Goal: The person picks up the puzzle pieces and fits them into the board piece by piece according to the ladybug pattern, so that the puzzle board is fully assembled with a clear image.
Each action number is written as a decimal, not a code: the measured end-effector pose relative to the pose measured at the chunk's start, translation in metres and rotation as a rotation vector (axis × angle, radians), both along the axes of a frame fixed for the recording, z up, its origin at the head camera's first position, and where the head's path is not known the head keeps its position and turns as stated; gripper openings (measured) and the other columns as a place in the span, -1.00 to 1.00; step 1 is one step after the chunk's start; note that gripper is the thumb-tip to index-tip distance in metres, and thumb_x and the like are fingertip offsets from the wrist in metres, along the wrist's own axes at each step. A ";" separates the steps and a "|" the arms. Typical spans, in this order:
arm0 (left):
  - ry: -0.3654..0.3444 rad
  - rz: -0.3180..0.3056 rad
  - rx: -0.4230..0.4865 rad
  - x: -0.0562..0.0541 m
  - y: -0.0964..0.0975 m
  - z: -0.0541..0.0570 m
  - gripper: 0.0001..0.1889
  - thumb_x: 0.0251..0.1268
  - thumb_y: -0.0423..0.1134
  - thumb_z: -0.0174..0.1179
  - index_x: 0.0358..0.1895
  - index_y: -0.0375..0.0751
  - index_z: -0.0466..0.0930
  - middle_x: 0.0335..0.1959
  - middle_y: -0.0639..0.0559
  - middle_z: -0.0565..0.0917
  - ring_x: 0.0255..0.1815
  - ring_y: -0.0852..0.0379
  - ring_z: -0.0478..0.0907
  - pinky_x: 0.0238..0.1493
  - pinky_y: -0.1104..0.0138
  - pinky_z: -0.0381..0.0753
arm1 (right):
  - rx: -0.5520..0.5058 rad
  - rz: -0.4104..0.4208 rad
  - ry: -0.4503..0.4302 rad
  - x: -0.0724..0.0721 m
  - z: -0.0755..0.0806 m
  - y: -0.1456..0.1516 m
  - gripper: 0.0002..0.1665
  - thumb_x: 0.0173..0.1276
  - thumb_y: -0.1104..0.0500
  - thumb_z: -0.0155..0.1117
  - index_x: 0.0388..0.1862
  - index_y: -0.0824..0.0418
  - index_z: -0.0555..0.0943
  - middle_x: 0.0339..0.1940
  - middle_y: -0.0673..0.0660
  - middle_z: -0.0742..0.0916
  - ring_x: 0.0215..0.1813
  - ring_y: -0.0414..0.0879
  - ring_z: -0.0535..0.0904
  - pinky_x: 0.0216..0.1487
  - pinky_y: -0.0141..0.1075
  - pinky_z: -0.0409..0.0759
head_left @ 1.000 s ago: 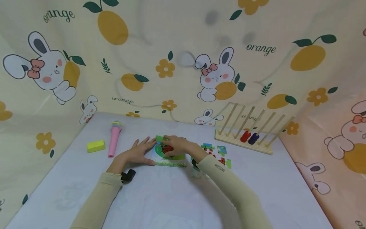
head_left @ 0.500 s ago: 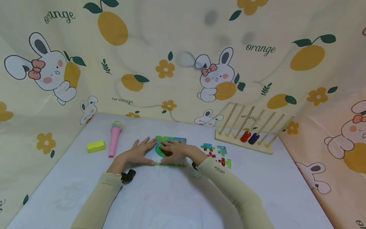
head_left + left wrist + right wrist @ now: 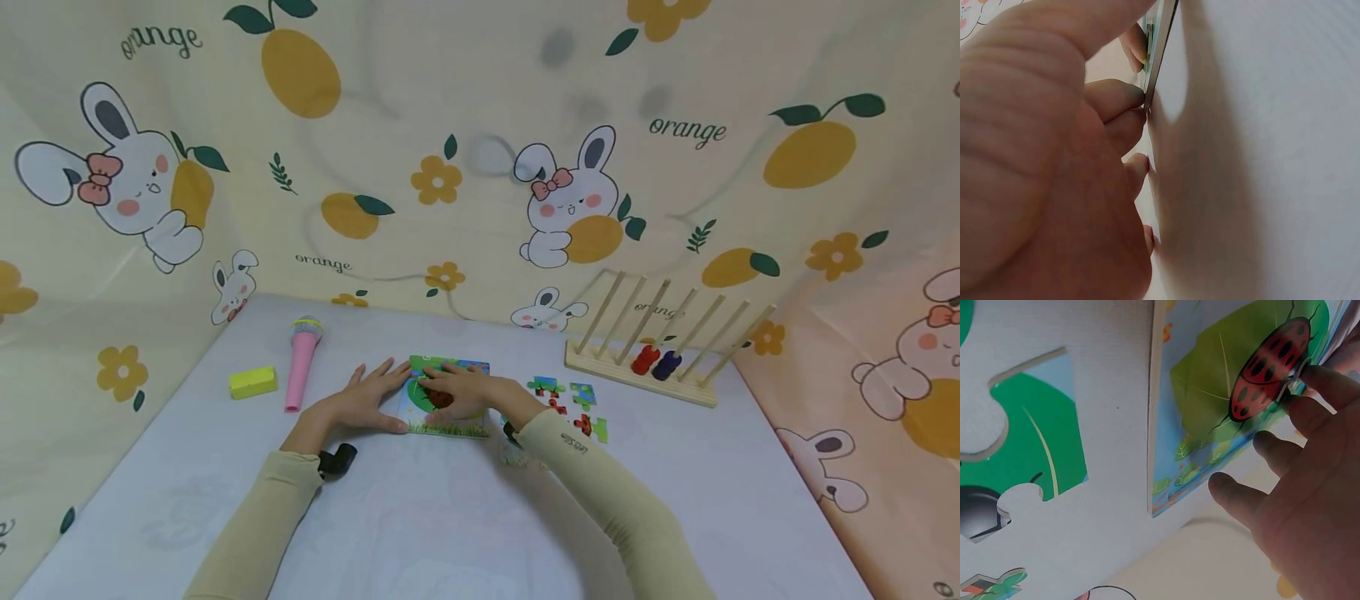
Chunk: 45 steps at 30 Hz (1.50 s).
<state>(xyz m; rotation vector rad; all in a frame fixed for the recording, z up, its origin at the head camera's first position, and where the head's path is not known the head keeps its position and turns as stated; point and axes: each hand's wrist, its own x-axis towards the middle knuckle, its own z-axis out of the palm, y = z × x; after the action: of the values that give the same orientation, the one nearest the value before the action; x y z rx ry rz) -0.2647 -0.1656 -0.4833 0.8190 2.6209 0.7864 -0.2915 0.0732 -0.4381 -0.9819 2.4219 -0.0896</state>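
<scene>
A flat picture board (image 3: 450, 427) with a red ladybug on a green leaf lies mid-table. My left hand (image 3: 366, 406) rests spread at its left edge. In the left wrist view, that hand's fingertips (image 3: 1125, 97) touch the table and the board's side. My right hand (image 3: 461, 393) lies over the board with fingers extended, covering part of the ladybug. Seen from the right wrist, its fingers (image 3: 1279, 453) reach across the ladybug (image 3: 1272, 365); whether they touch it is hard to tell. Several jigsaw pieces (image 3: 582, 393) lie right of the board, among them a green piece (image 3: 1054, 431).
A pink toy microphone (image 3: 300, 371) and a yellow block (image 3: 252, 383) lie at the left. At the back right stands a wooden peg rack (image 3: 637, 364) with a red bead (image 3: 645, 359) and a dark blue bead (image 3: 666, 365). A patterned cloth (image 3: 450, 283) hangs behind.
One second ago my right hand was bunched over the ladybug; since then it has flattened, its fingers extending over the board. The left hand and the board have stayed in place.
</scene>
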 end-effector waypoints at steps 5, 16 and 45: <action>-0.002 0.005 -0.008 0.000 0.001 -0.001 0.07 0.16 0.21 0.37 0.59 -0.24 0.02 0.63 -0.10 -0.03 0.62 -0.22 -0.31 0.42 -0.31 -0.46 | -0.011 -0.001 0.002 -0.001 -0.004 0.001 -0.03 0.41 -0.41 0.05 0.65 -0.10 0.01 0.67 -0.04 -0.05 0.65 0.08 -0.27 0.52 0.24 -0.20; -0.007 0.006 -0.008 0.001 0.001 -0.007 0.07 0.16 0.21 0.37 0.59 -0.23 0.01 0.63 -0.10 -0.04 0.62 -0.22 -0.31 0.42 -0.30 -0.47 | -0.073 -0.020 -0.003 -0.002 -0.009 0.006 0.05 0.37 -0.40 0.13 0.66 -0.02 -0.01 0.67 0.01 -0.03 0.65 0.11 -0.26 0.49 0.30 -0.19; -0.011 0.020 -0.026 -0.002 0.001 -0.004 0.09 0.13 0.23 0.38 0.59 -0.23 0.02 0.63 -0.10 -0.04 0.62 -0.21 -0.33 0.45 -0.27 -0.47 | -0.355 -0.401 0.037 -0.028 -0.007 0.173 -0.50 0.16 0.49 0.37 0.12 0.36 0.57 0.02 0.28 0.62 0.07 0.12 0.54 0.11 0.00 0.55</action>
<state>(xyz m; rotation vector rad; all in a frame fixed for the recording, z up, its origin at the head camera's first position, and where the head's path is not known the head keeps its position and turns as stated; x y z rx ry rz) -0.2664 -0.1643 -0.4873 0.7803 2.6275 0.7589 -0.3195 0.2465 -0.4449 -0.6226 2.6588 -0.6658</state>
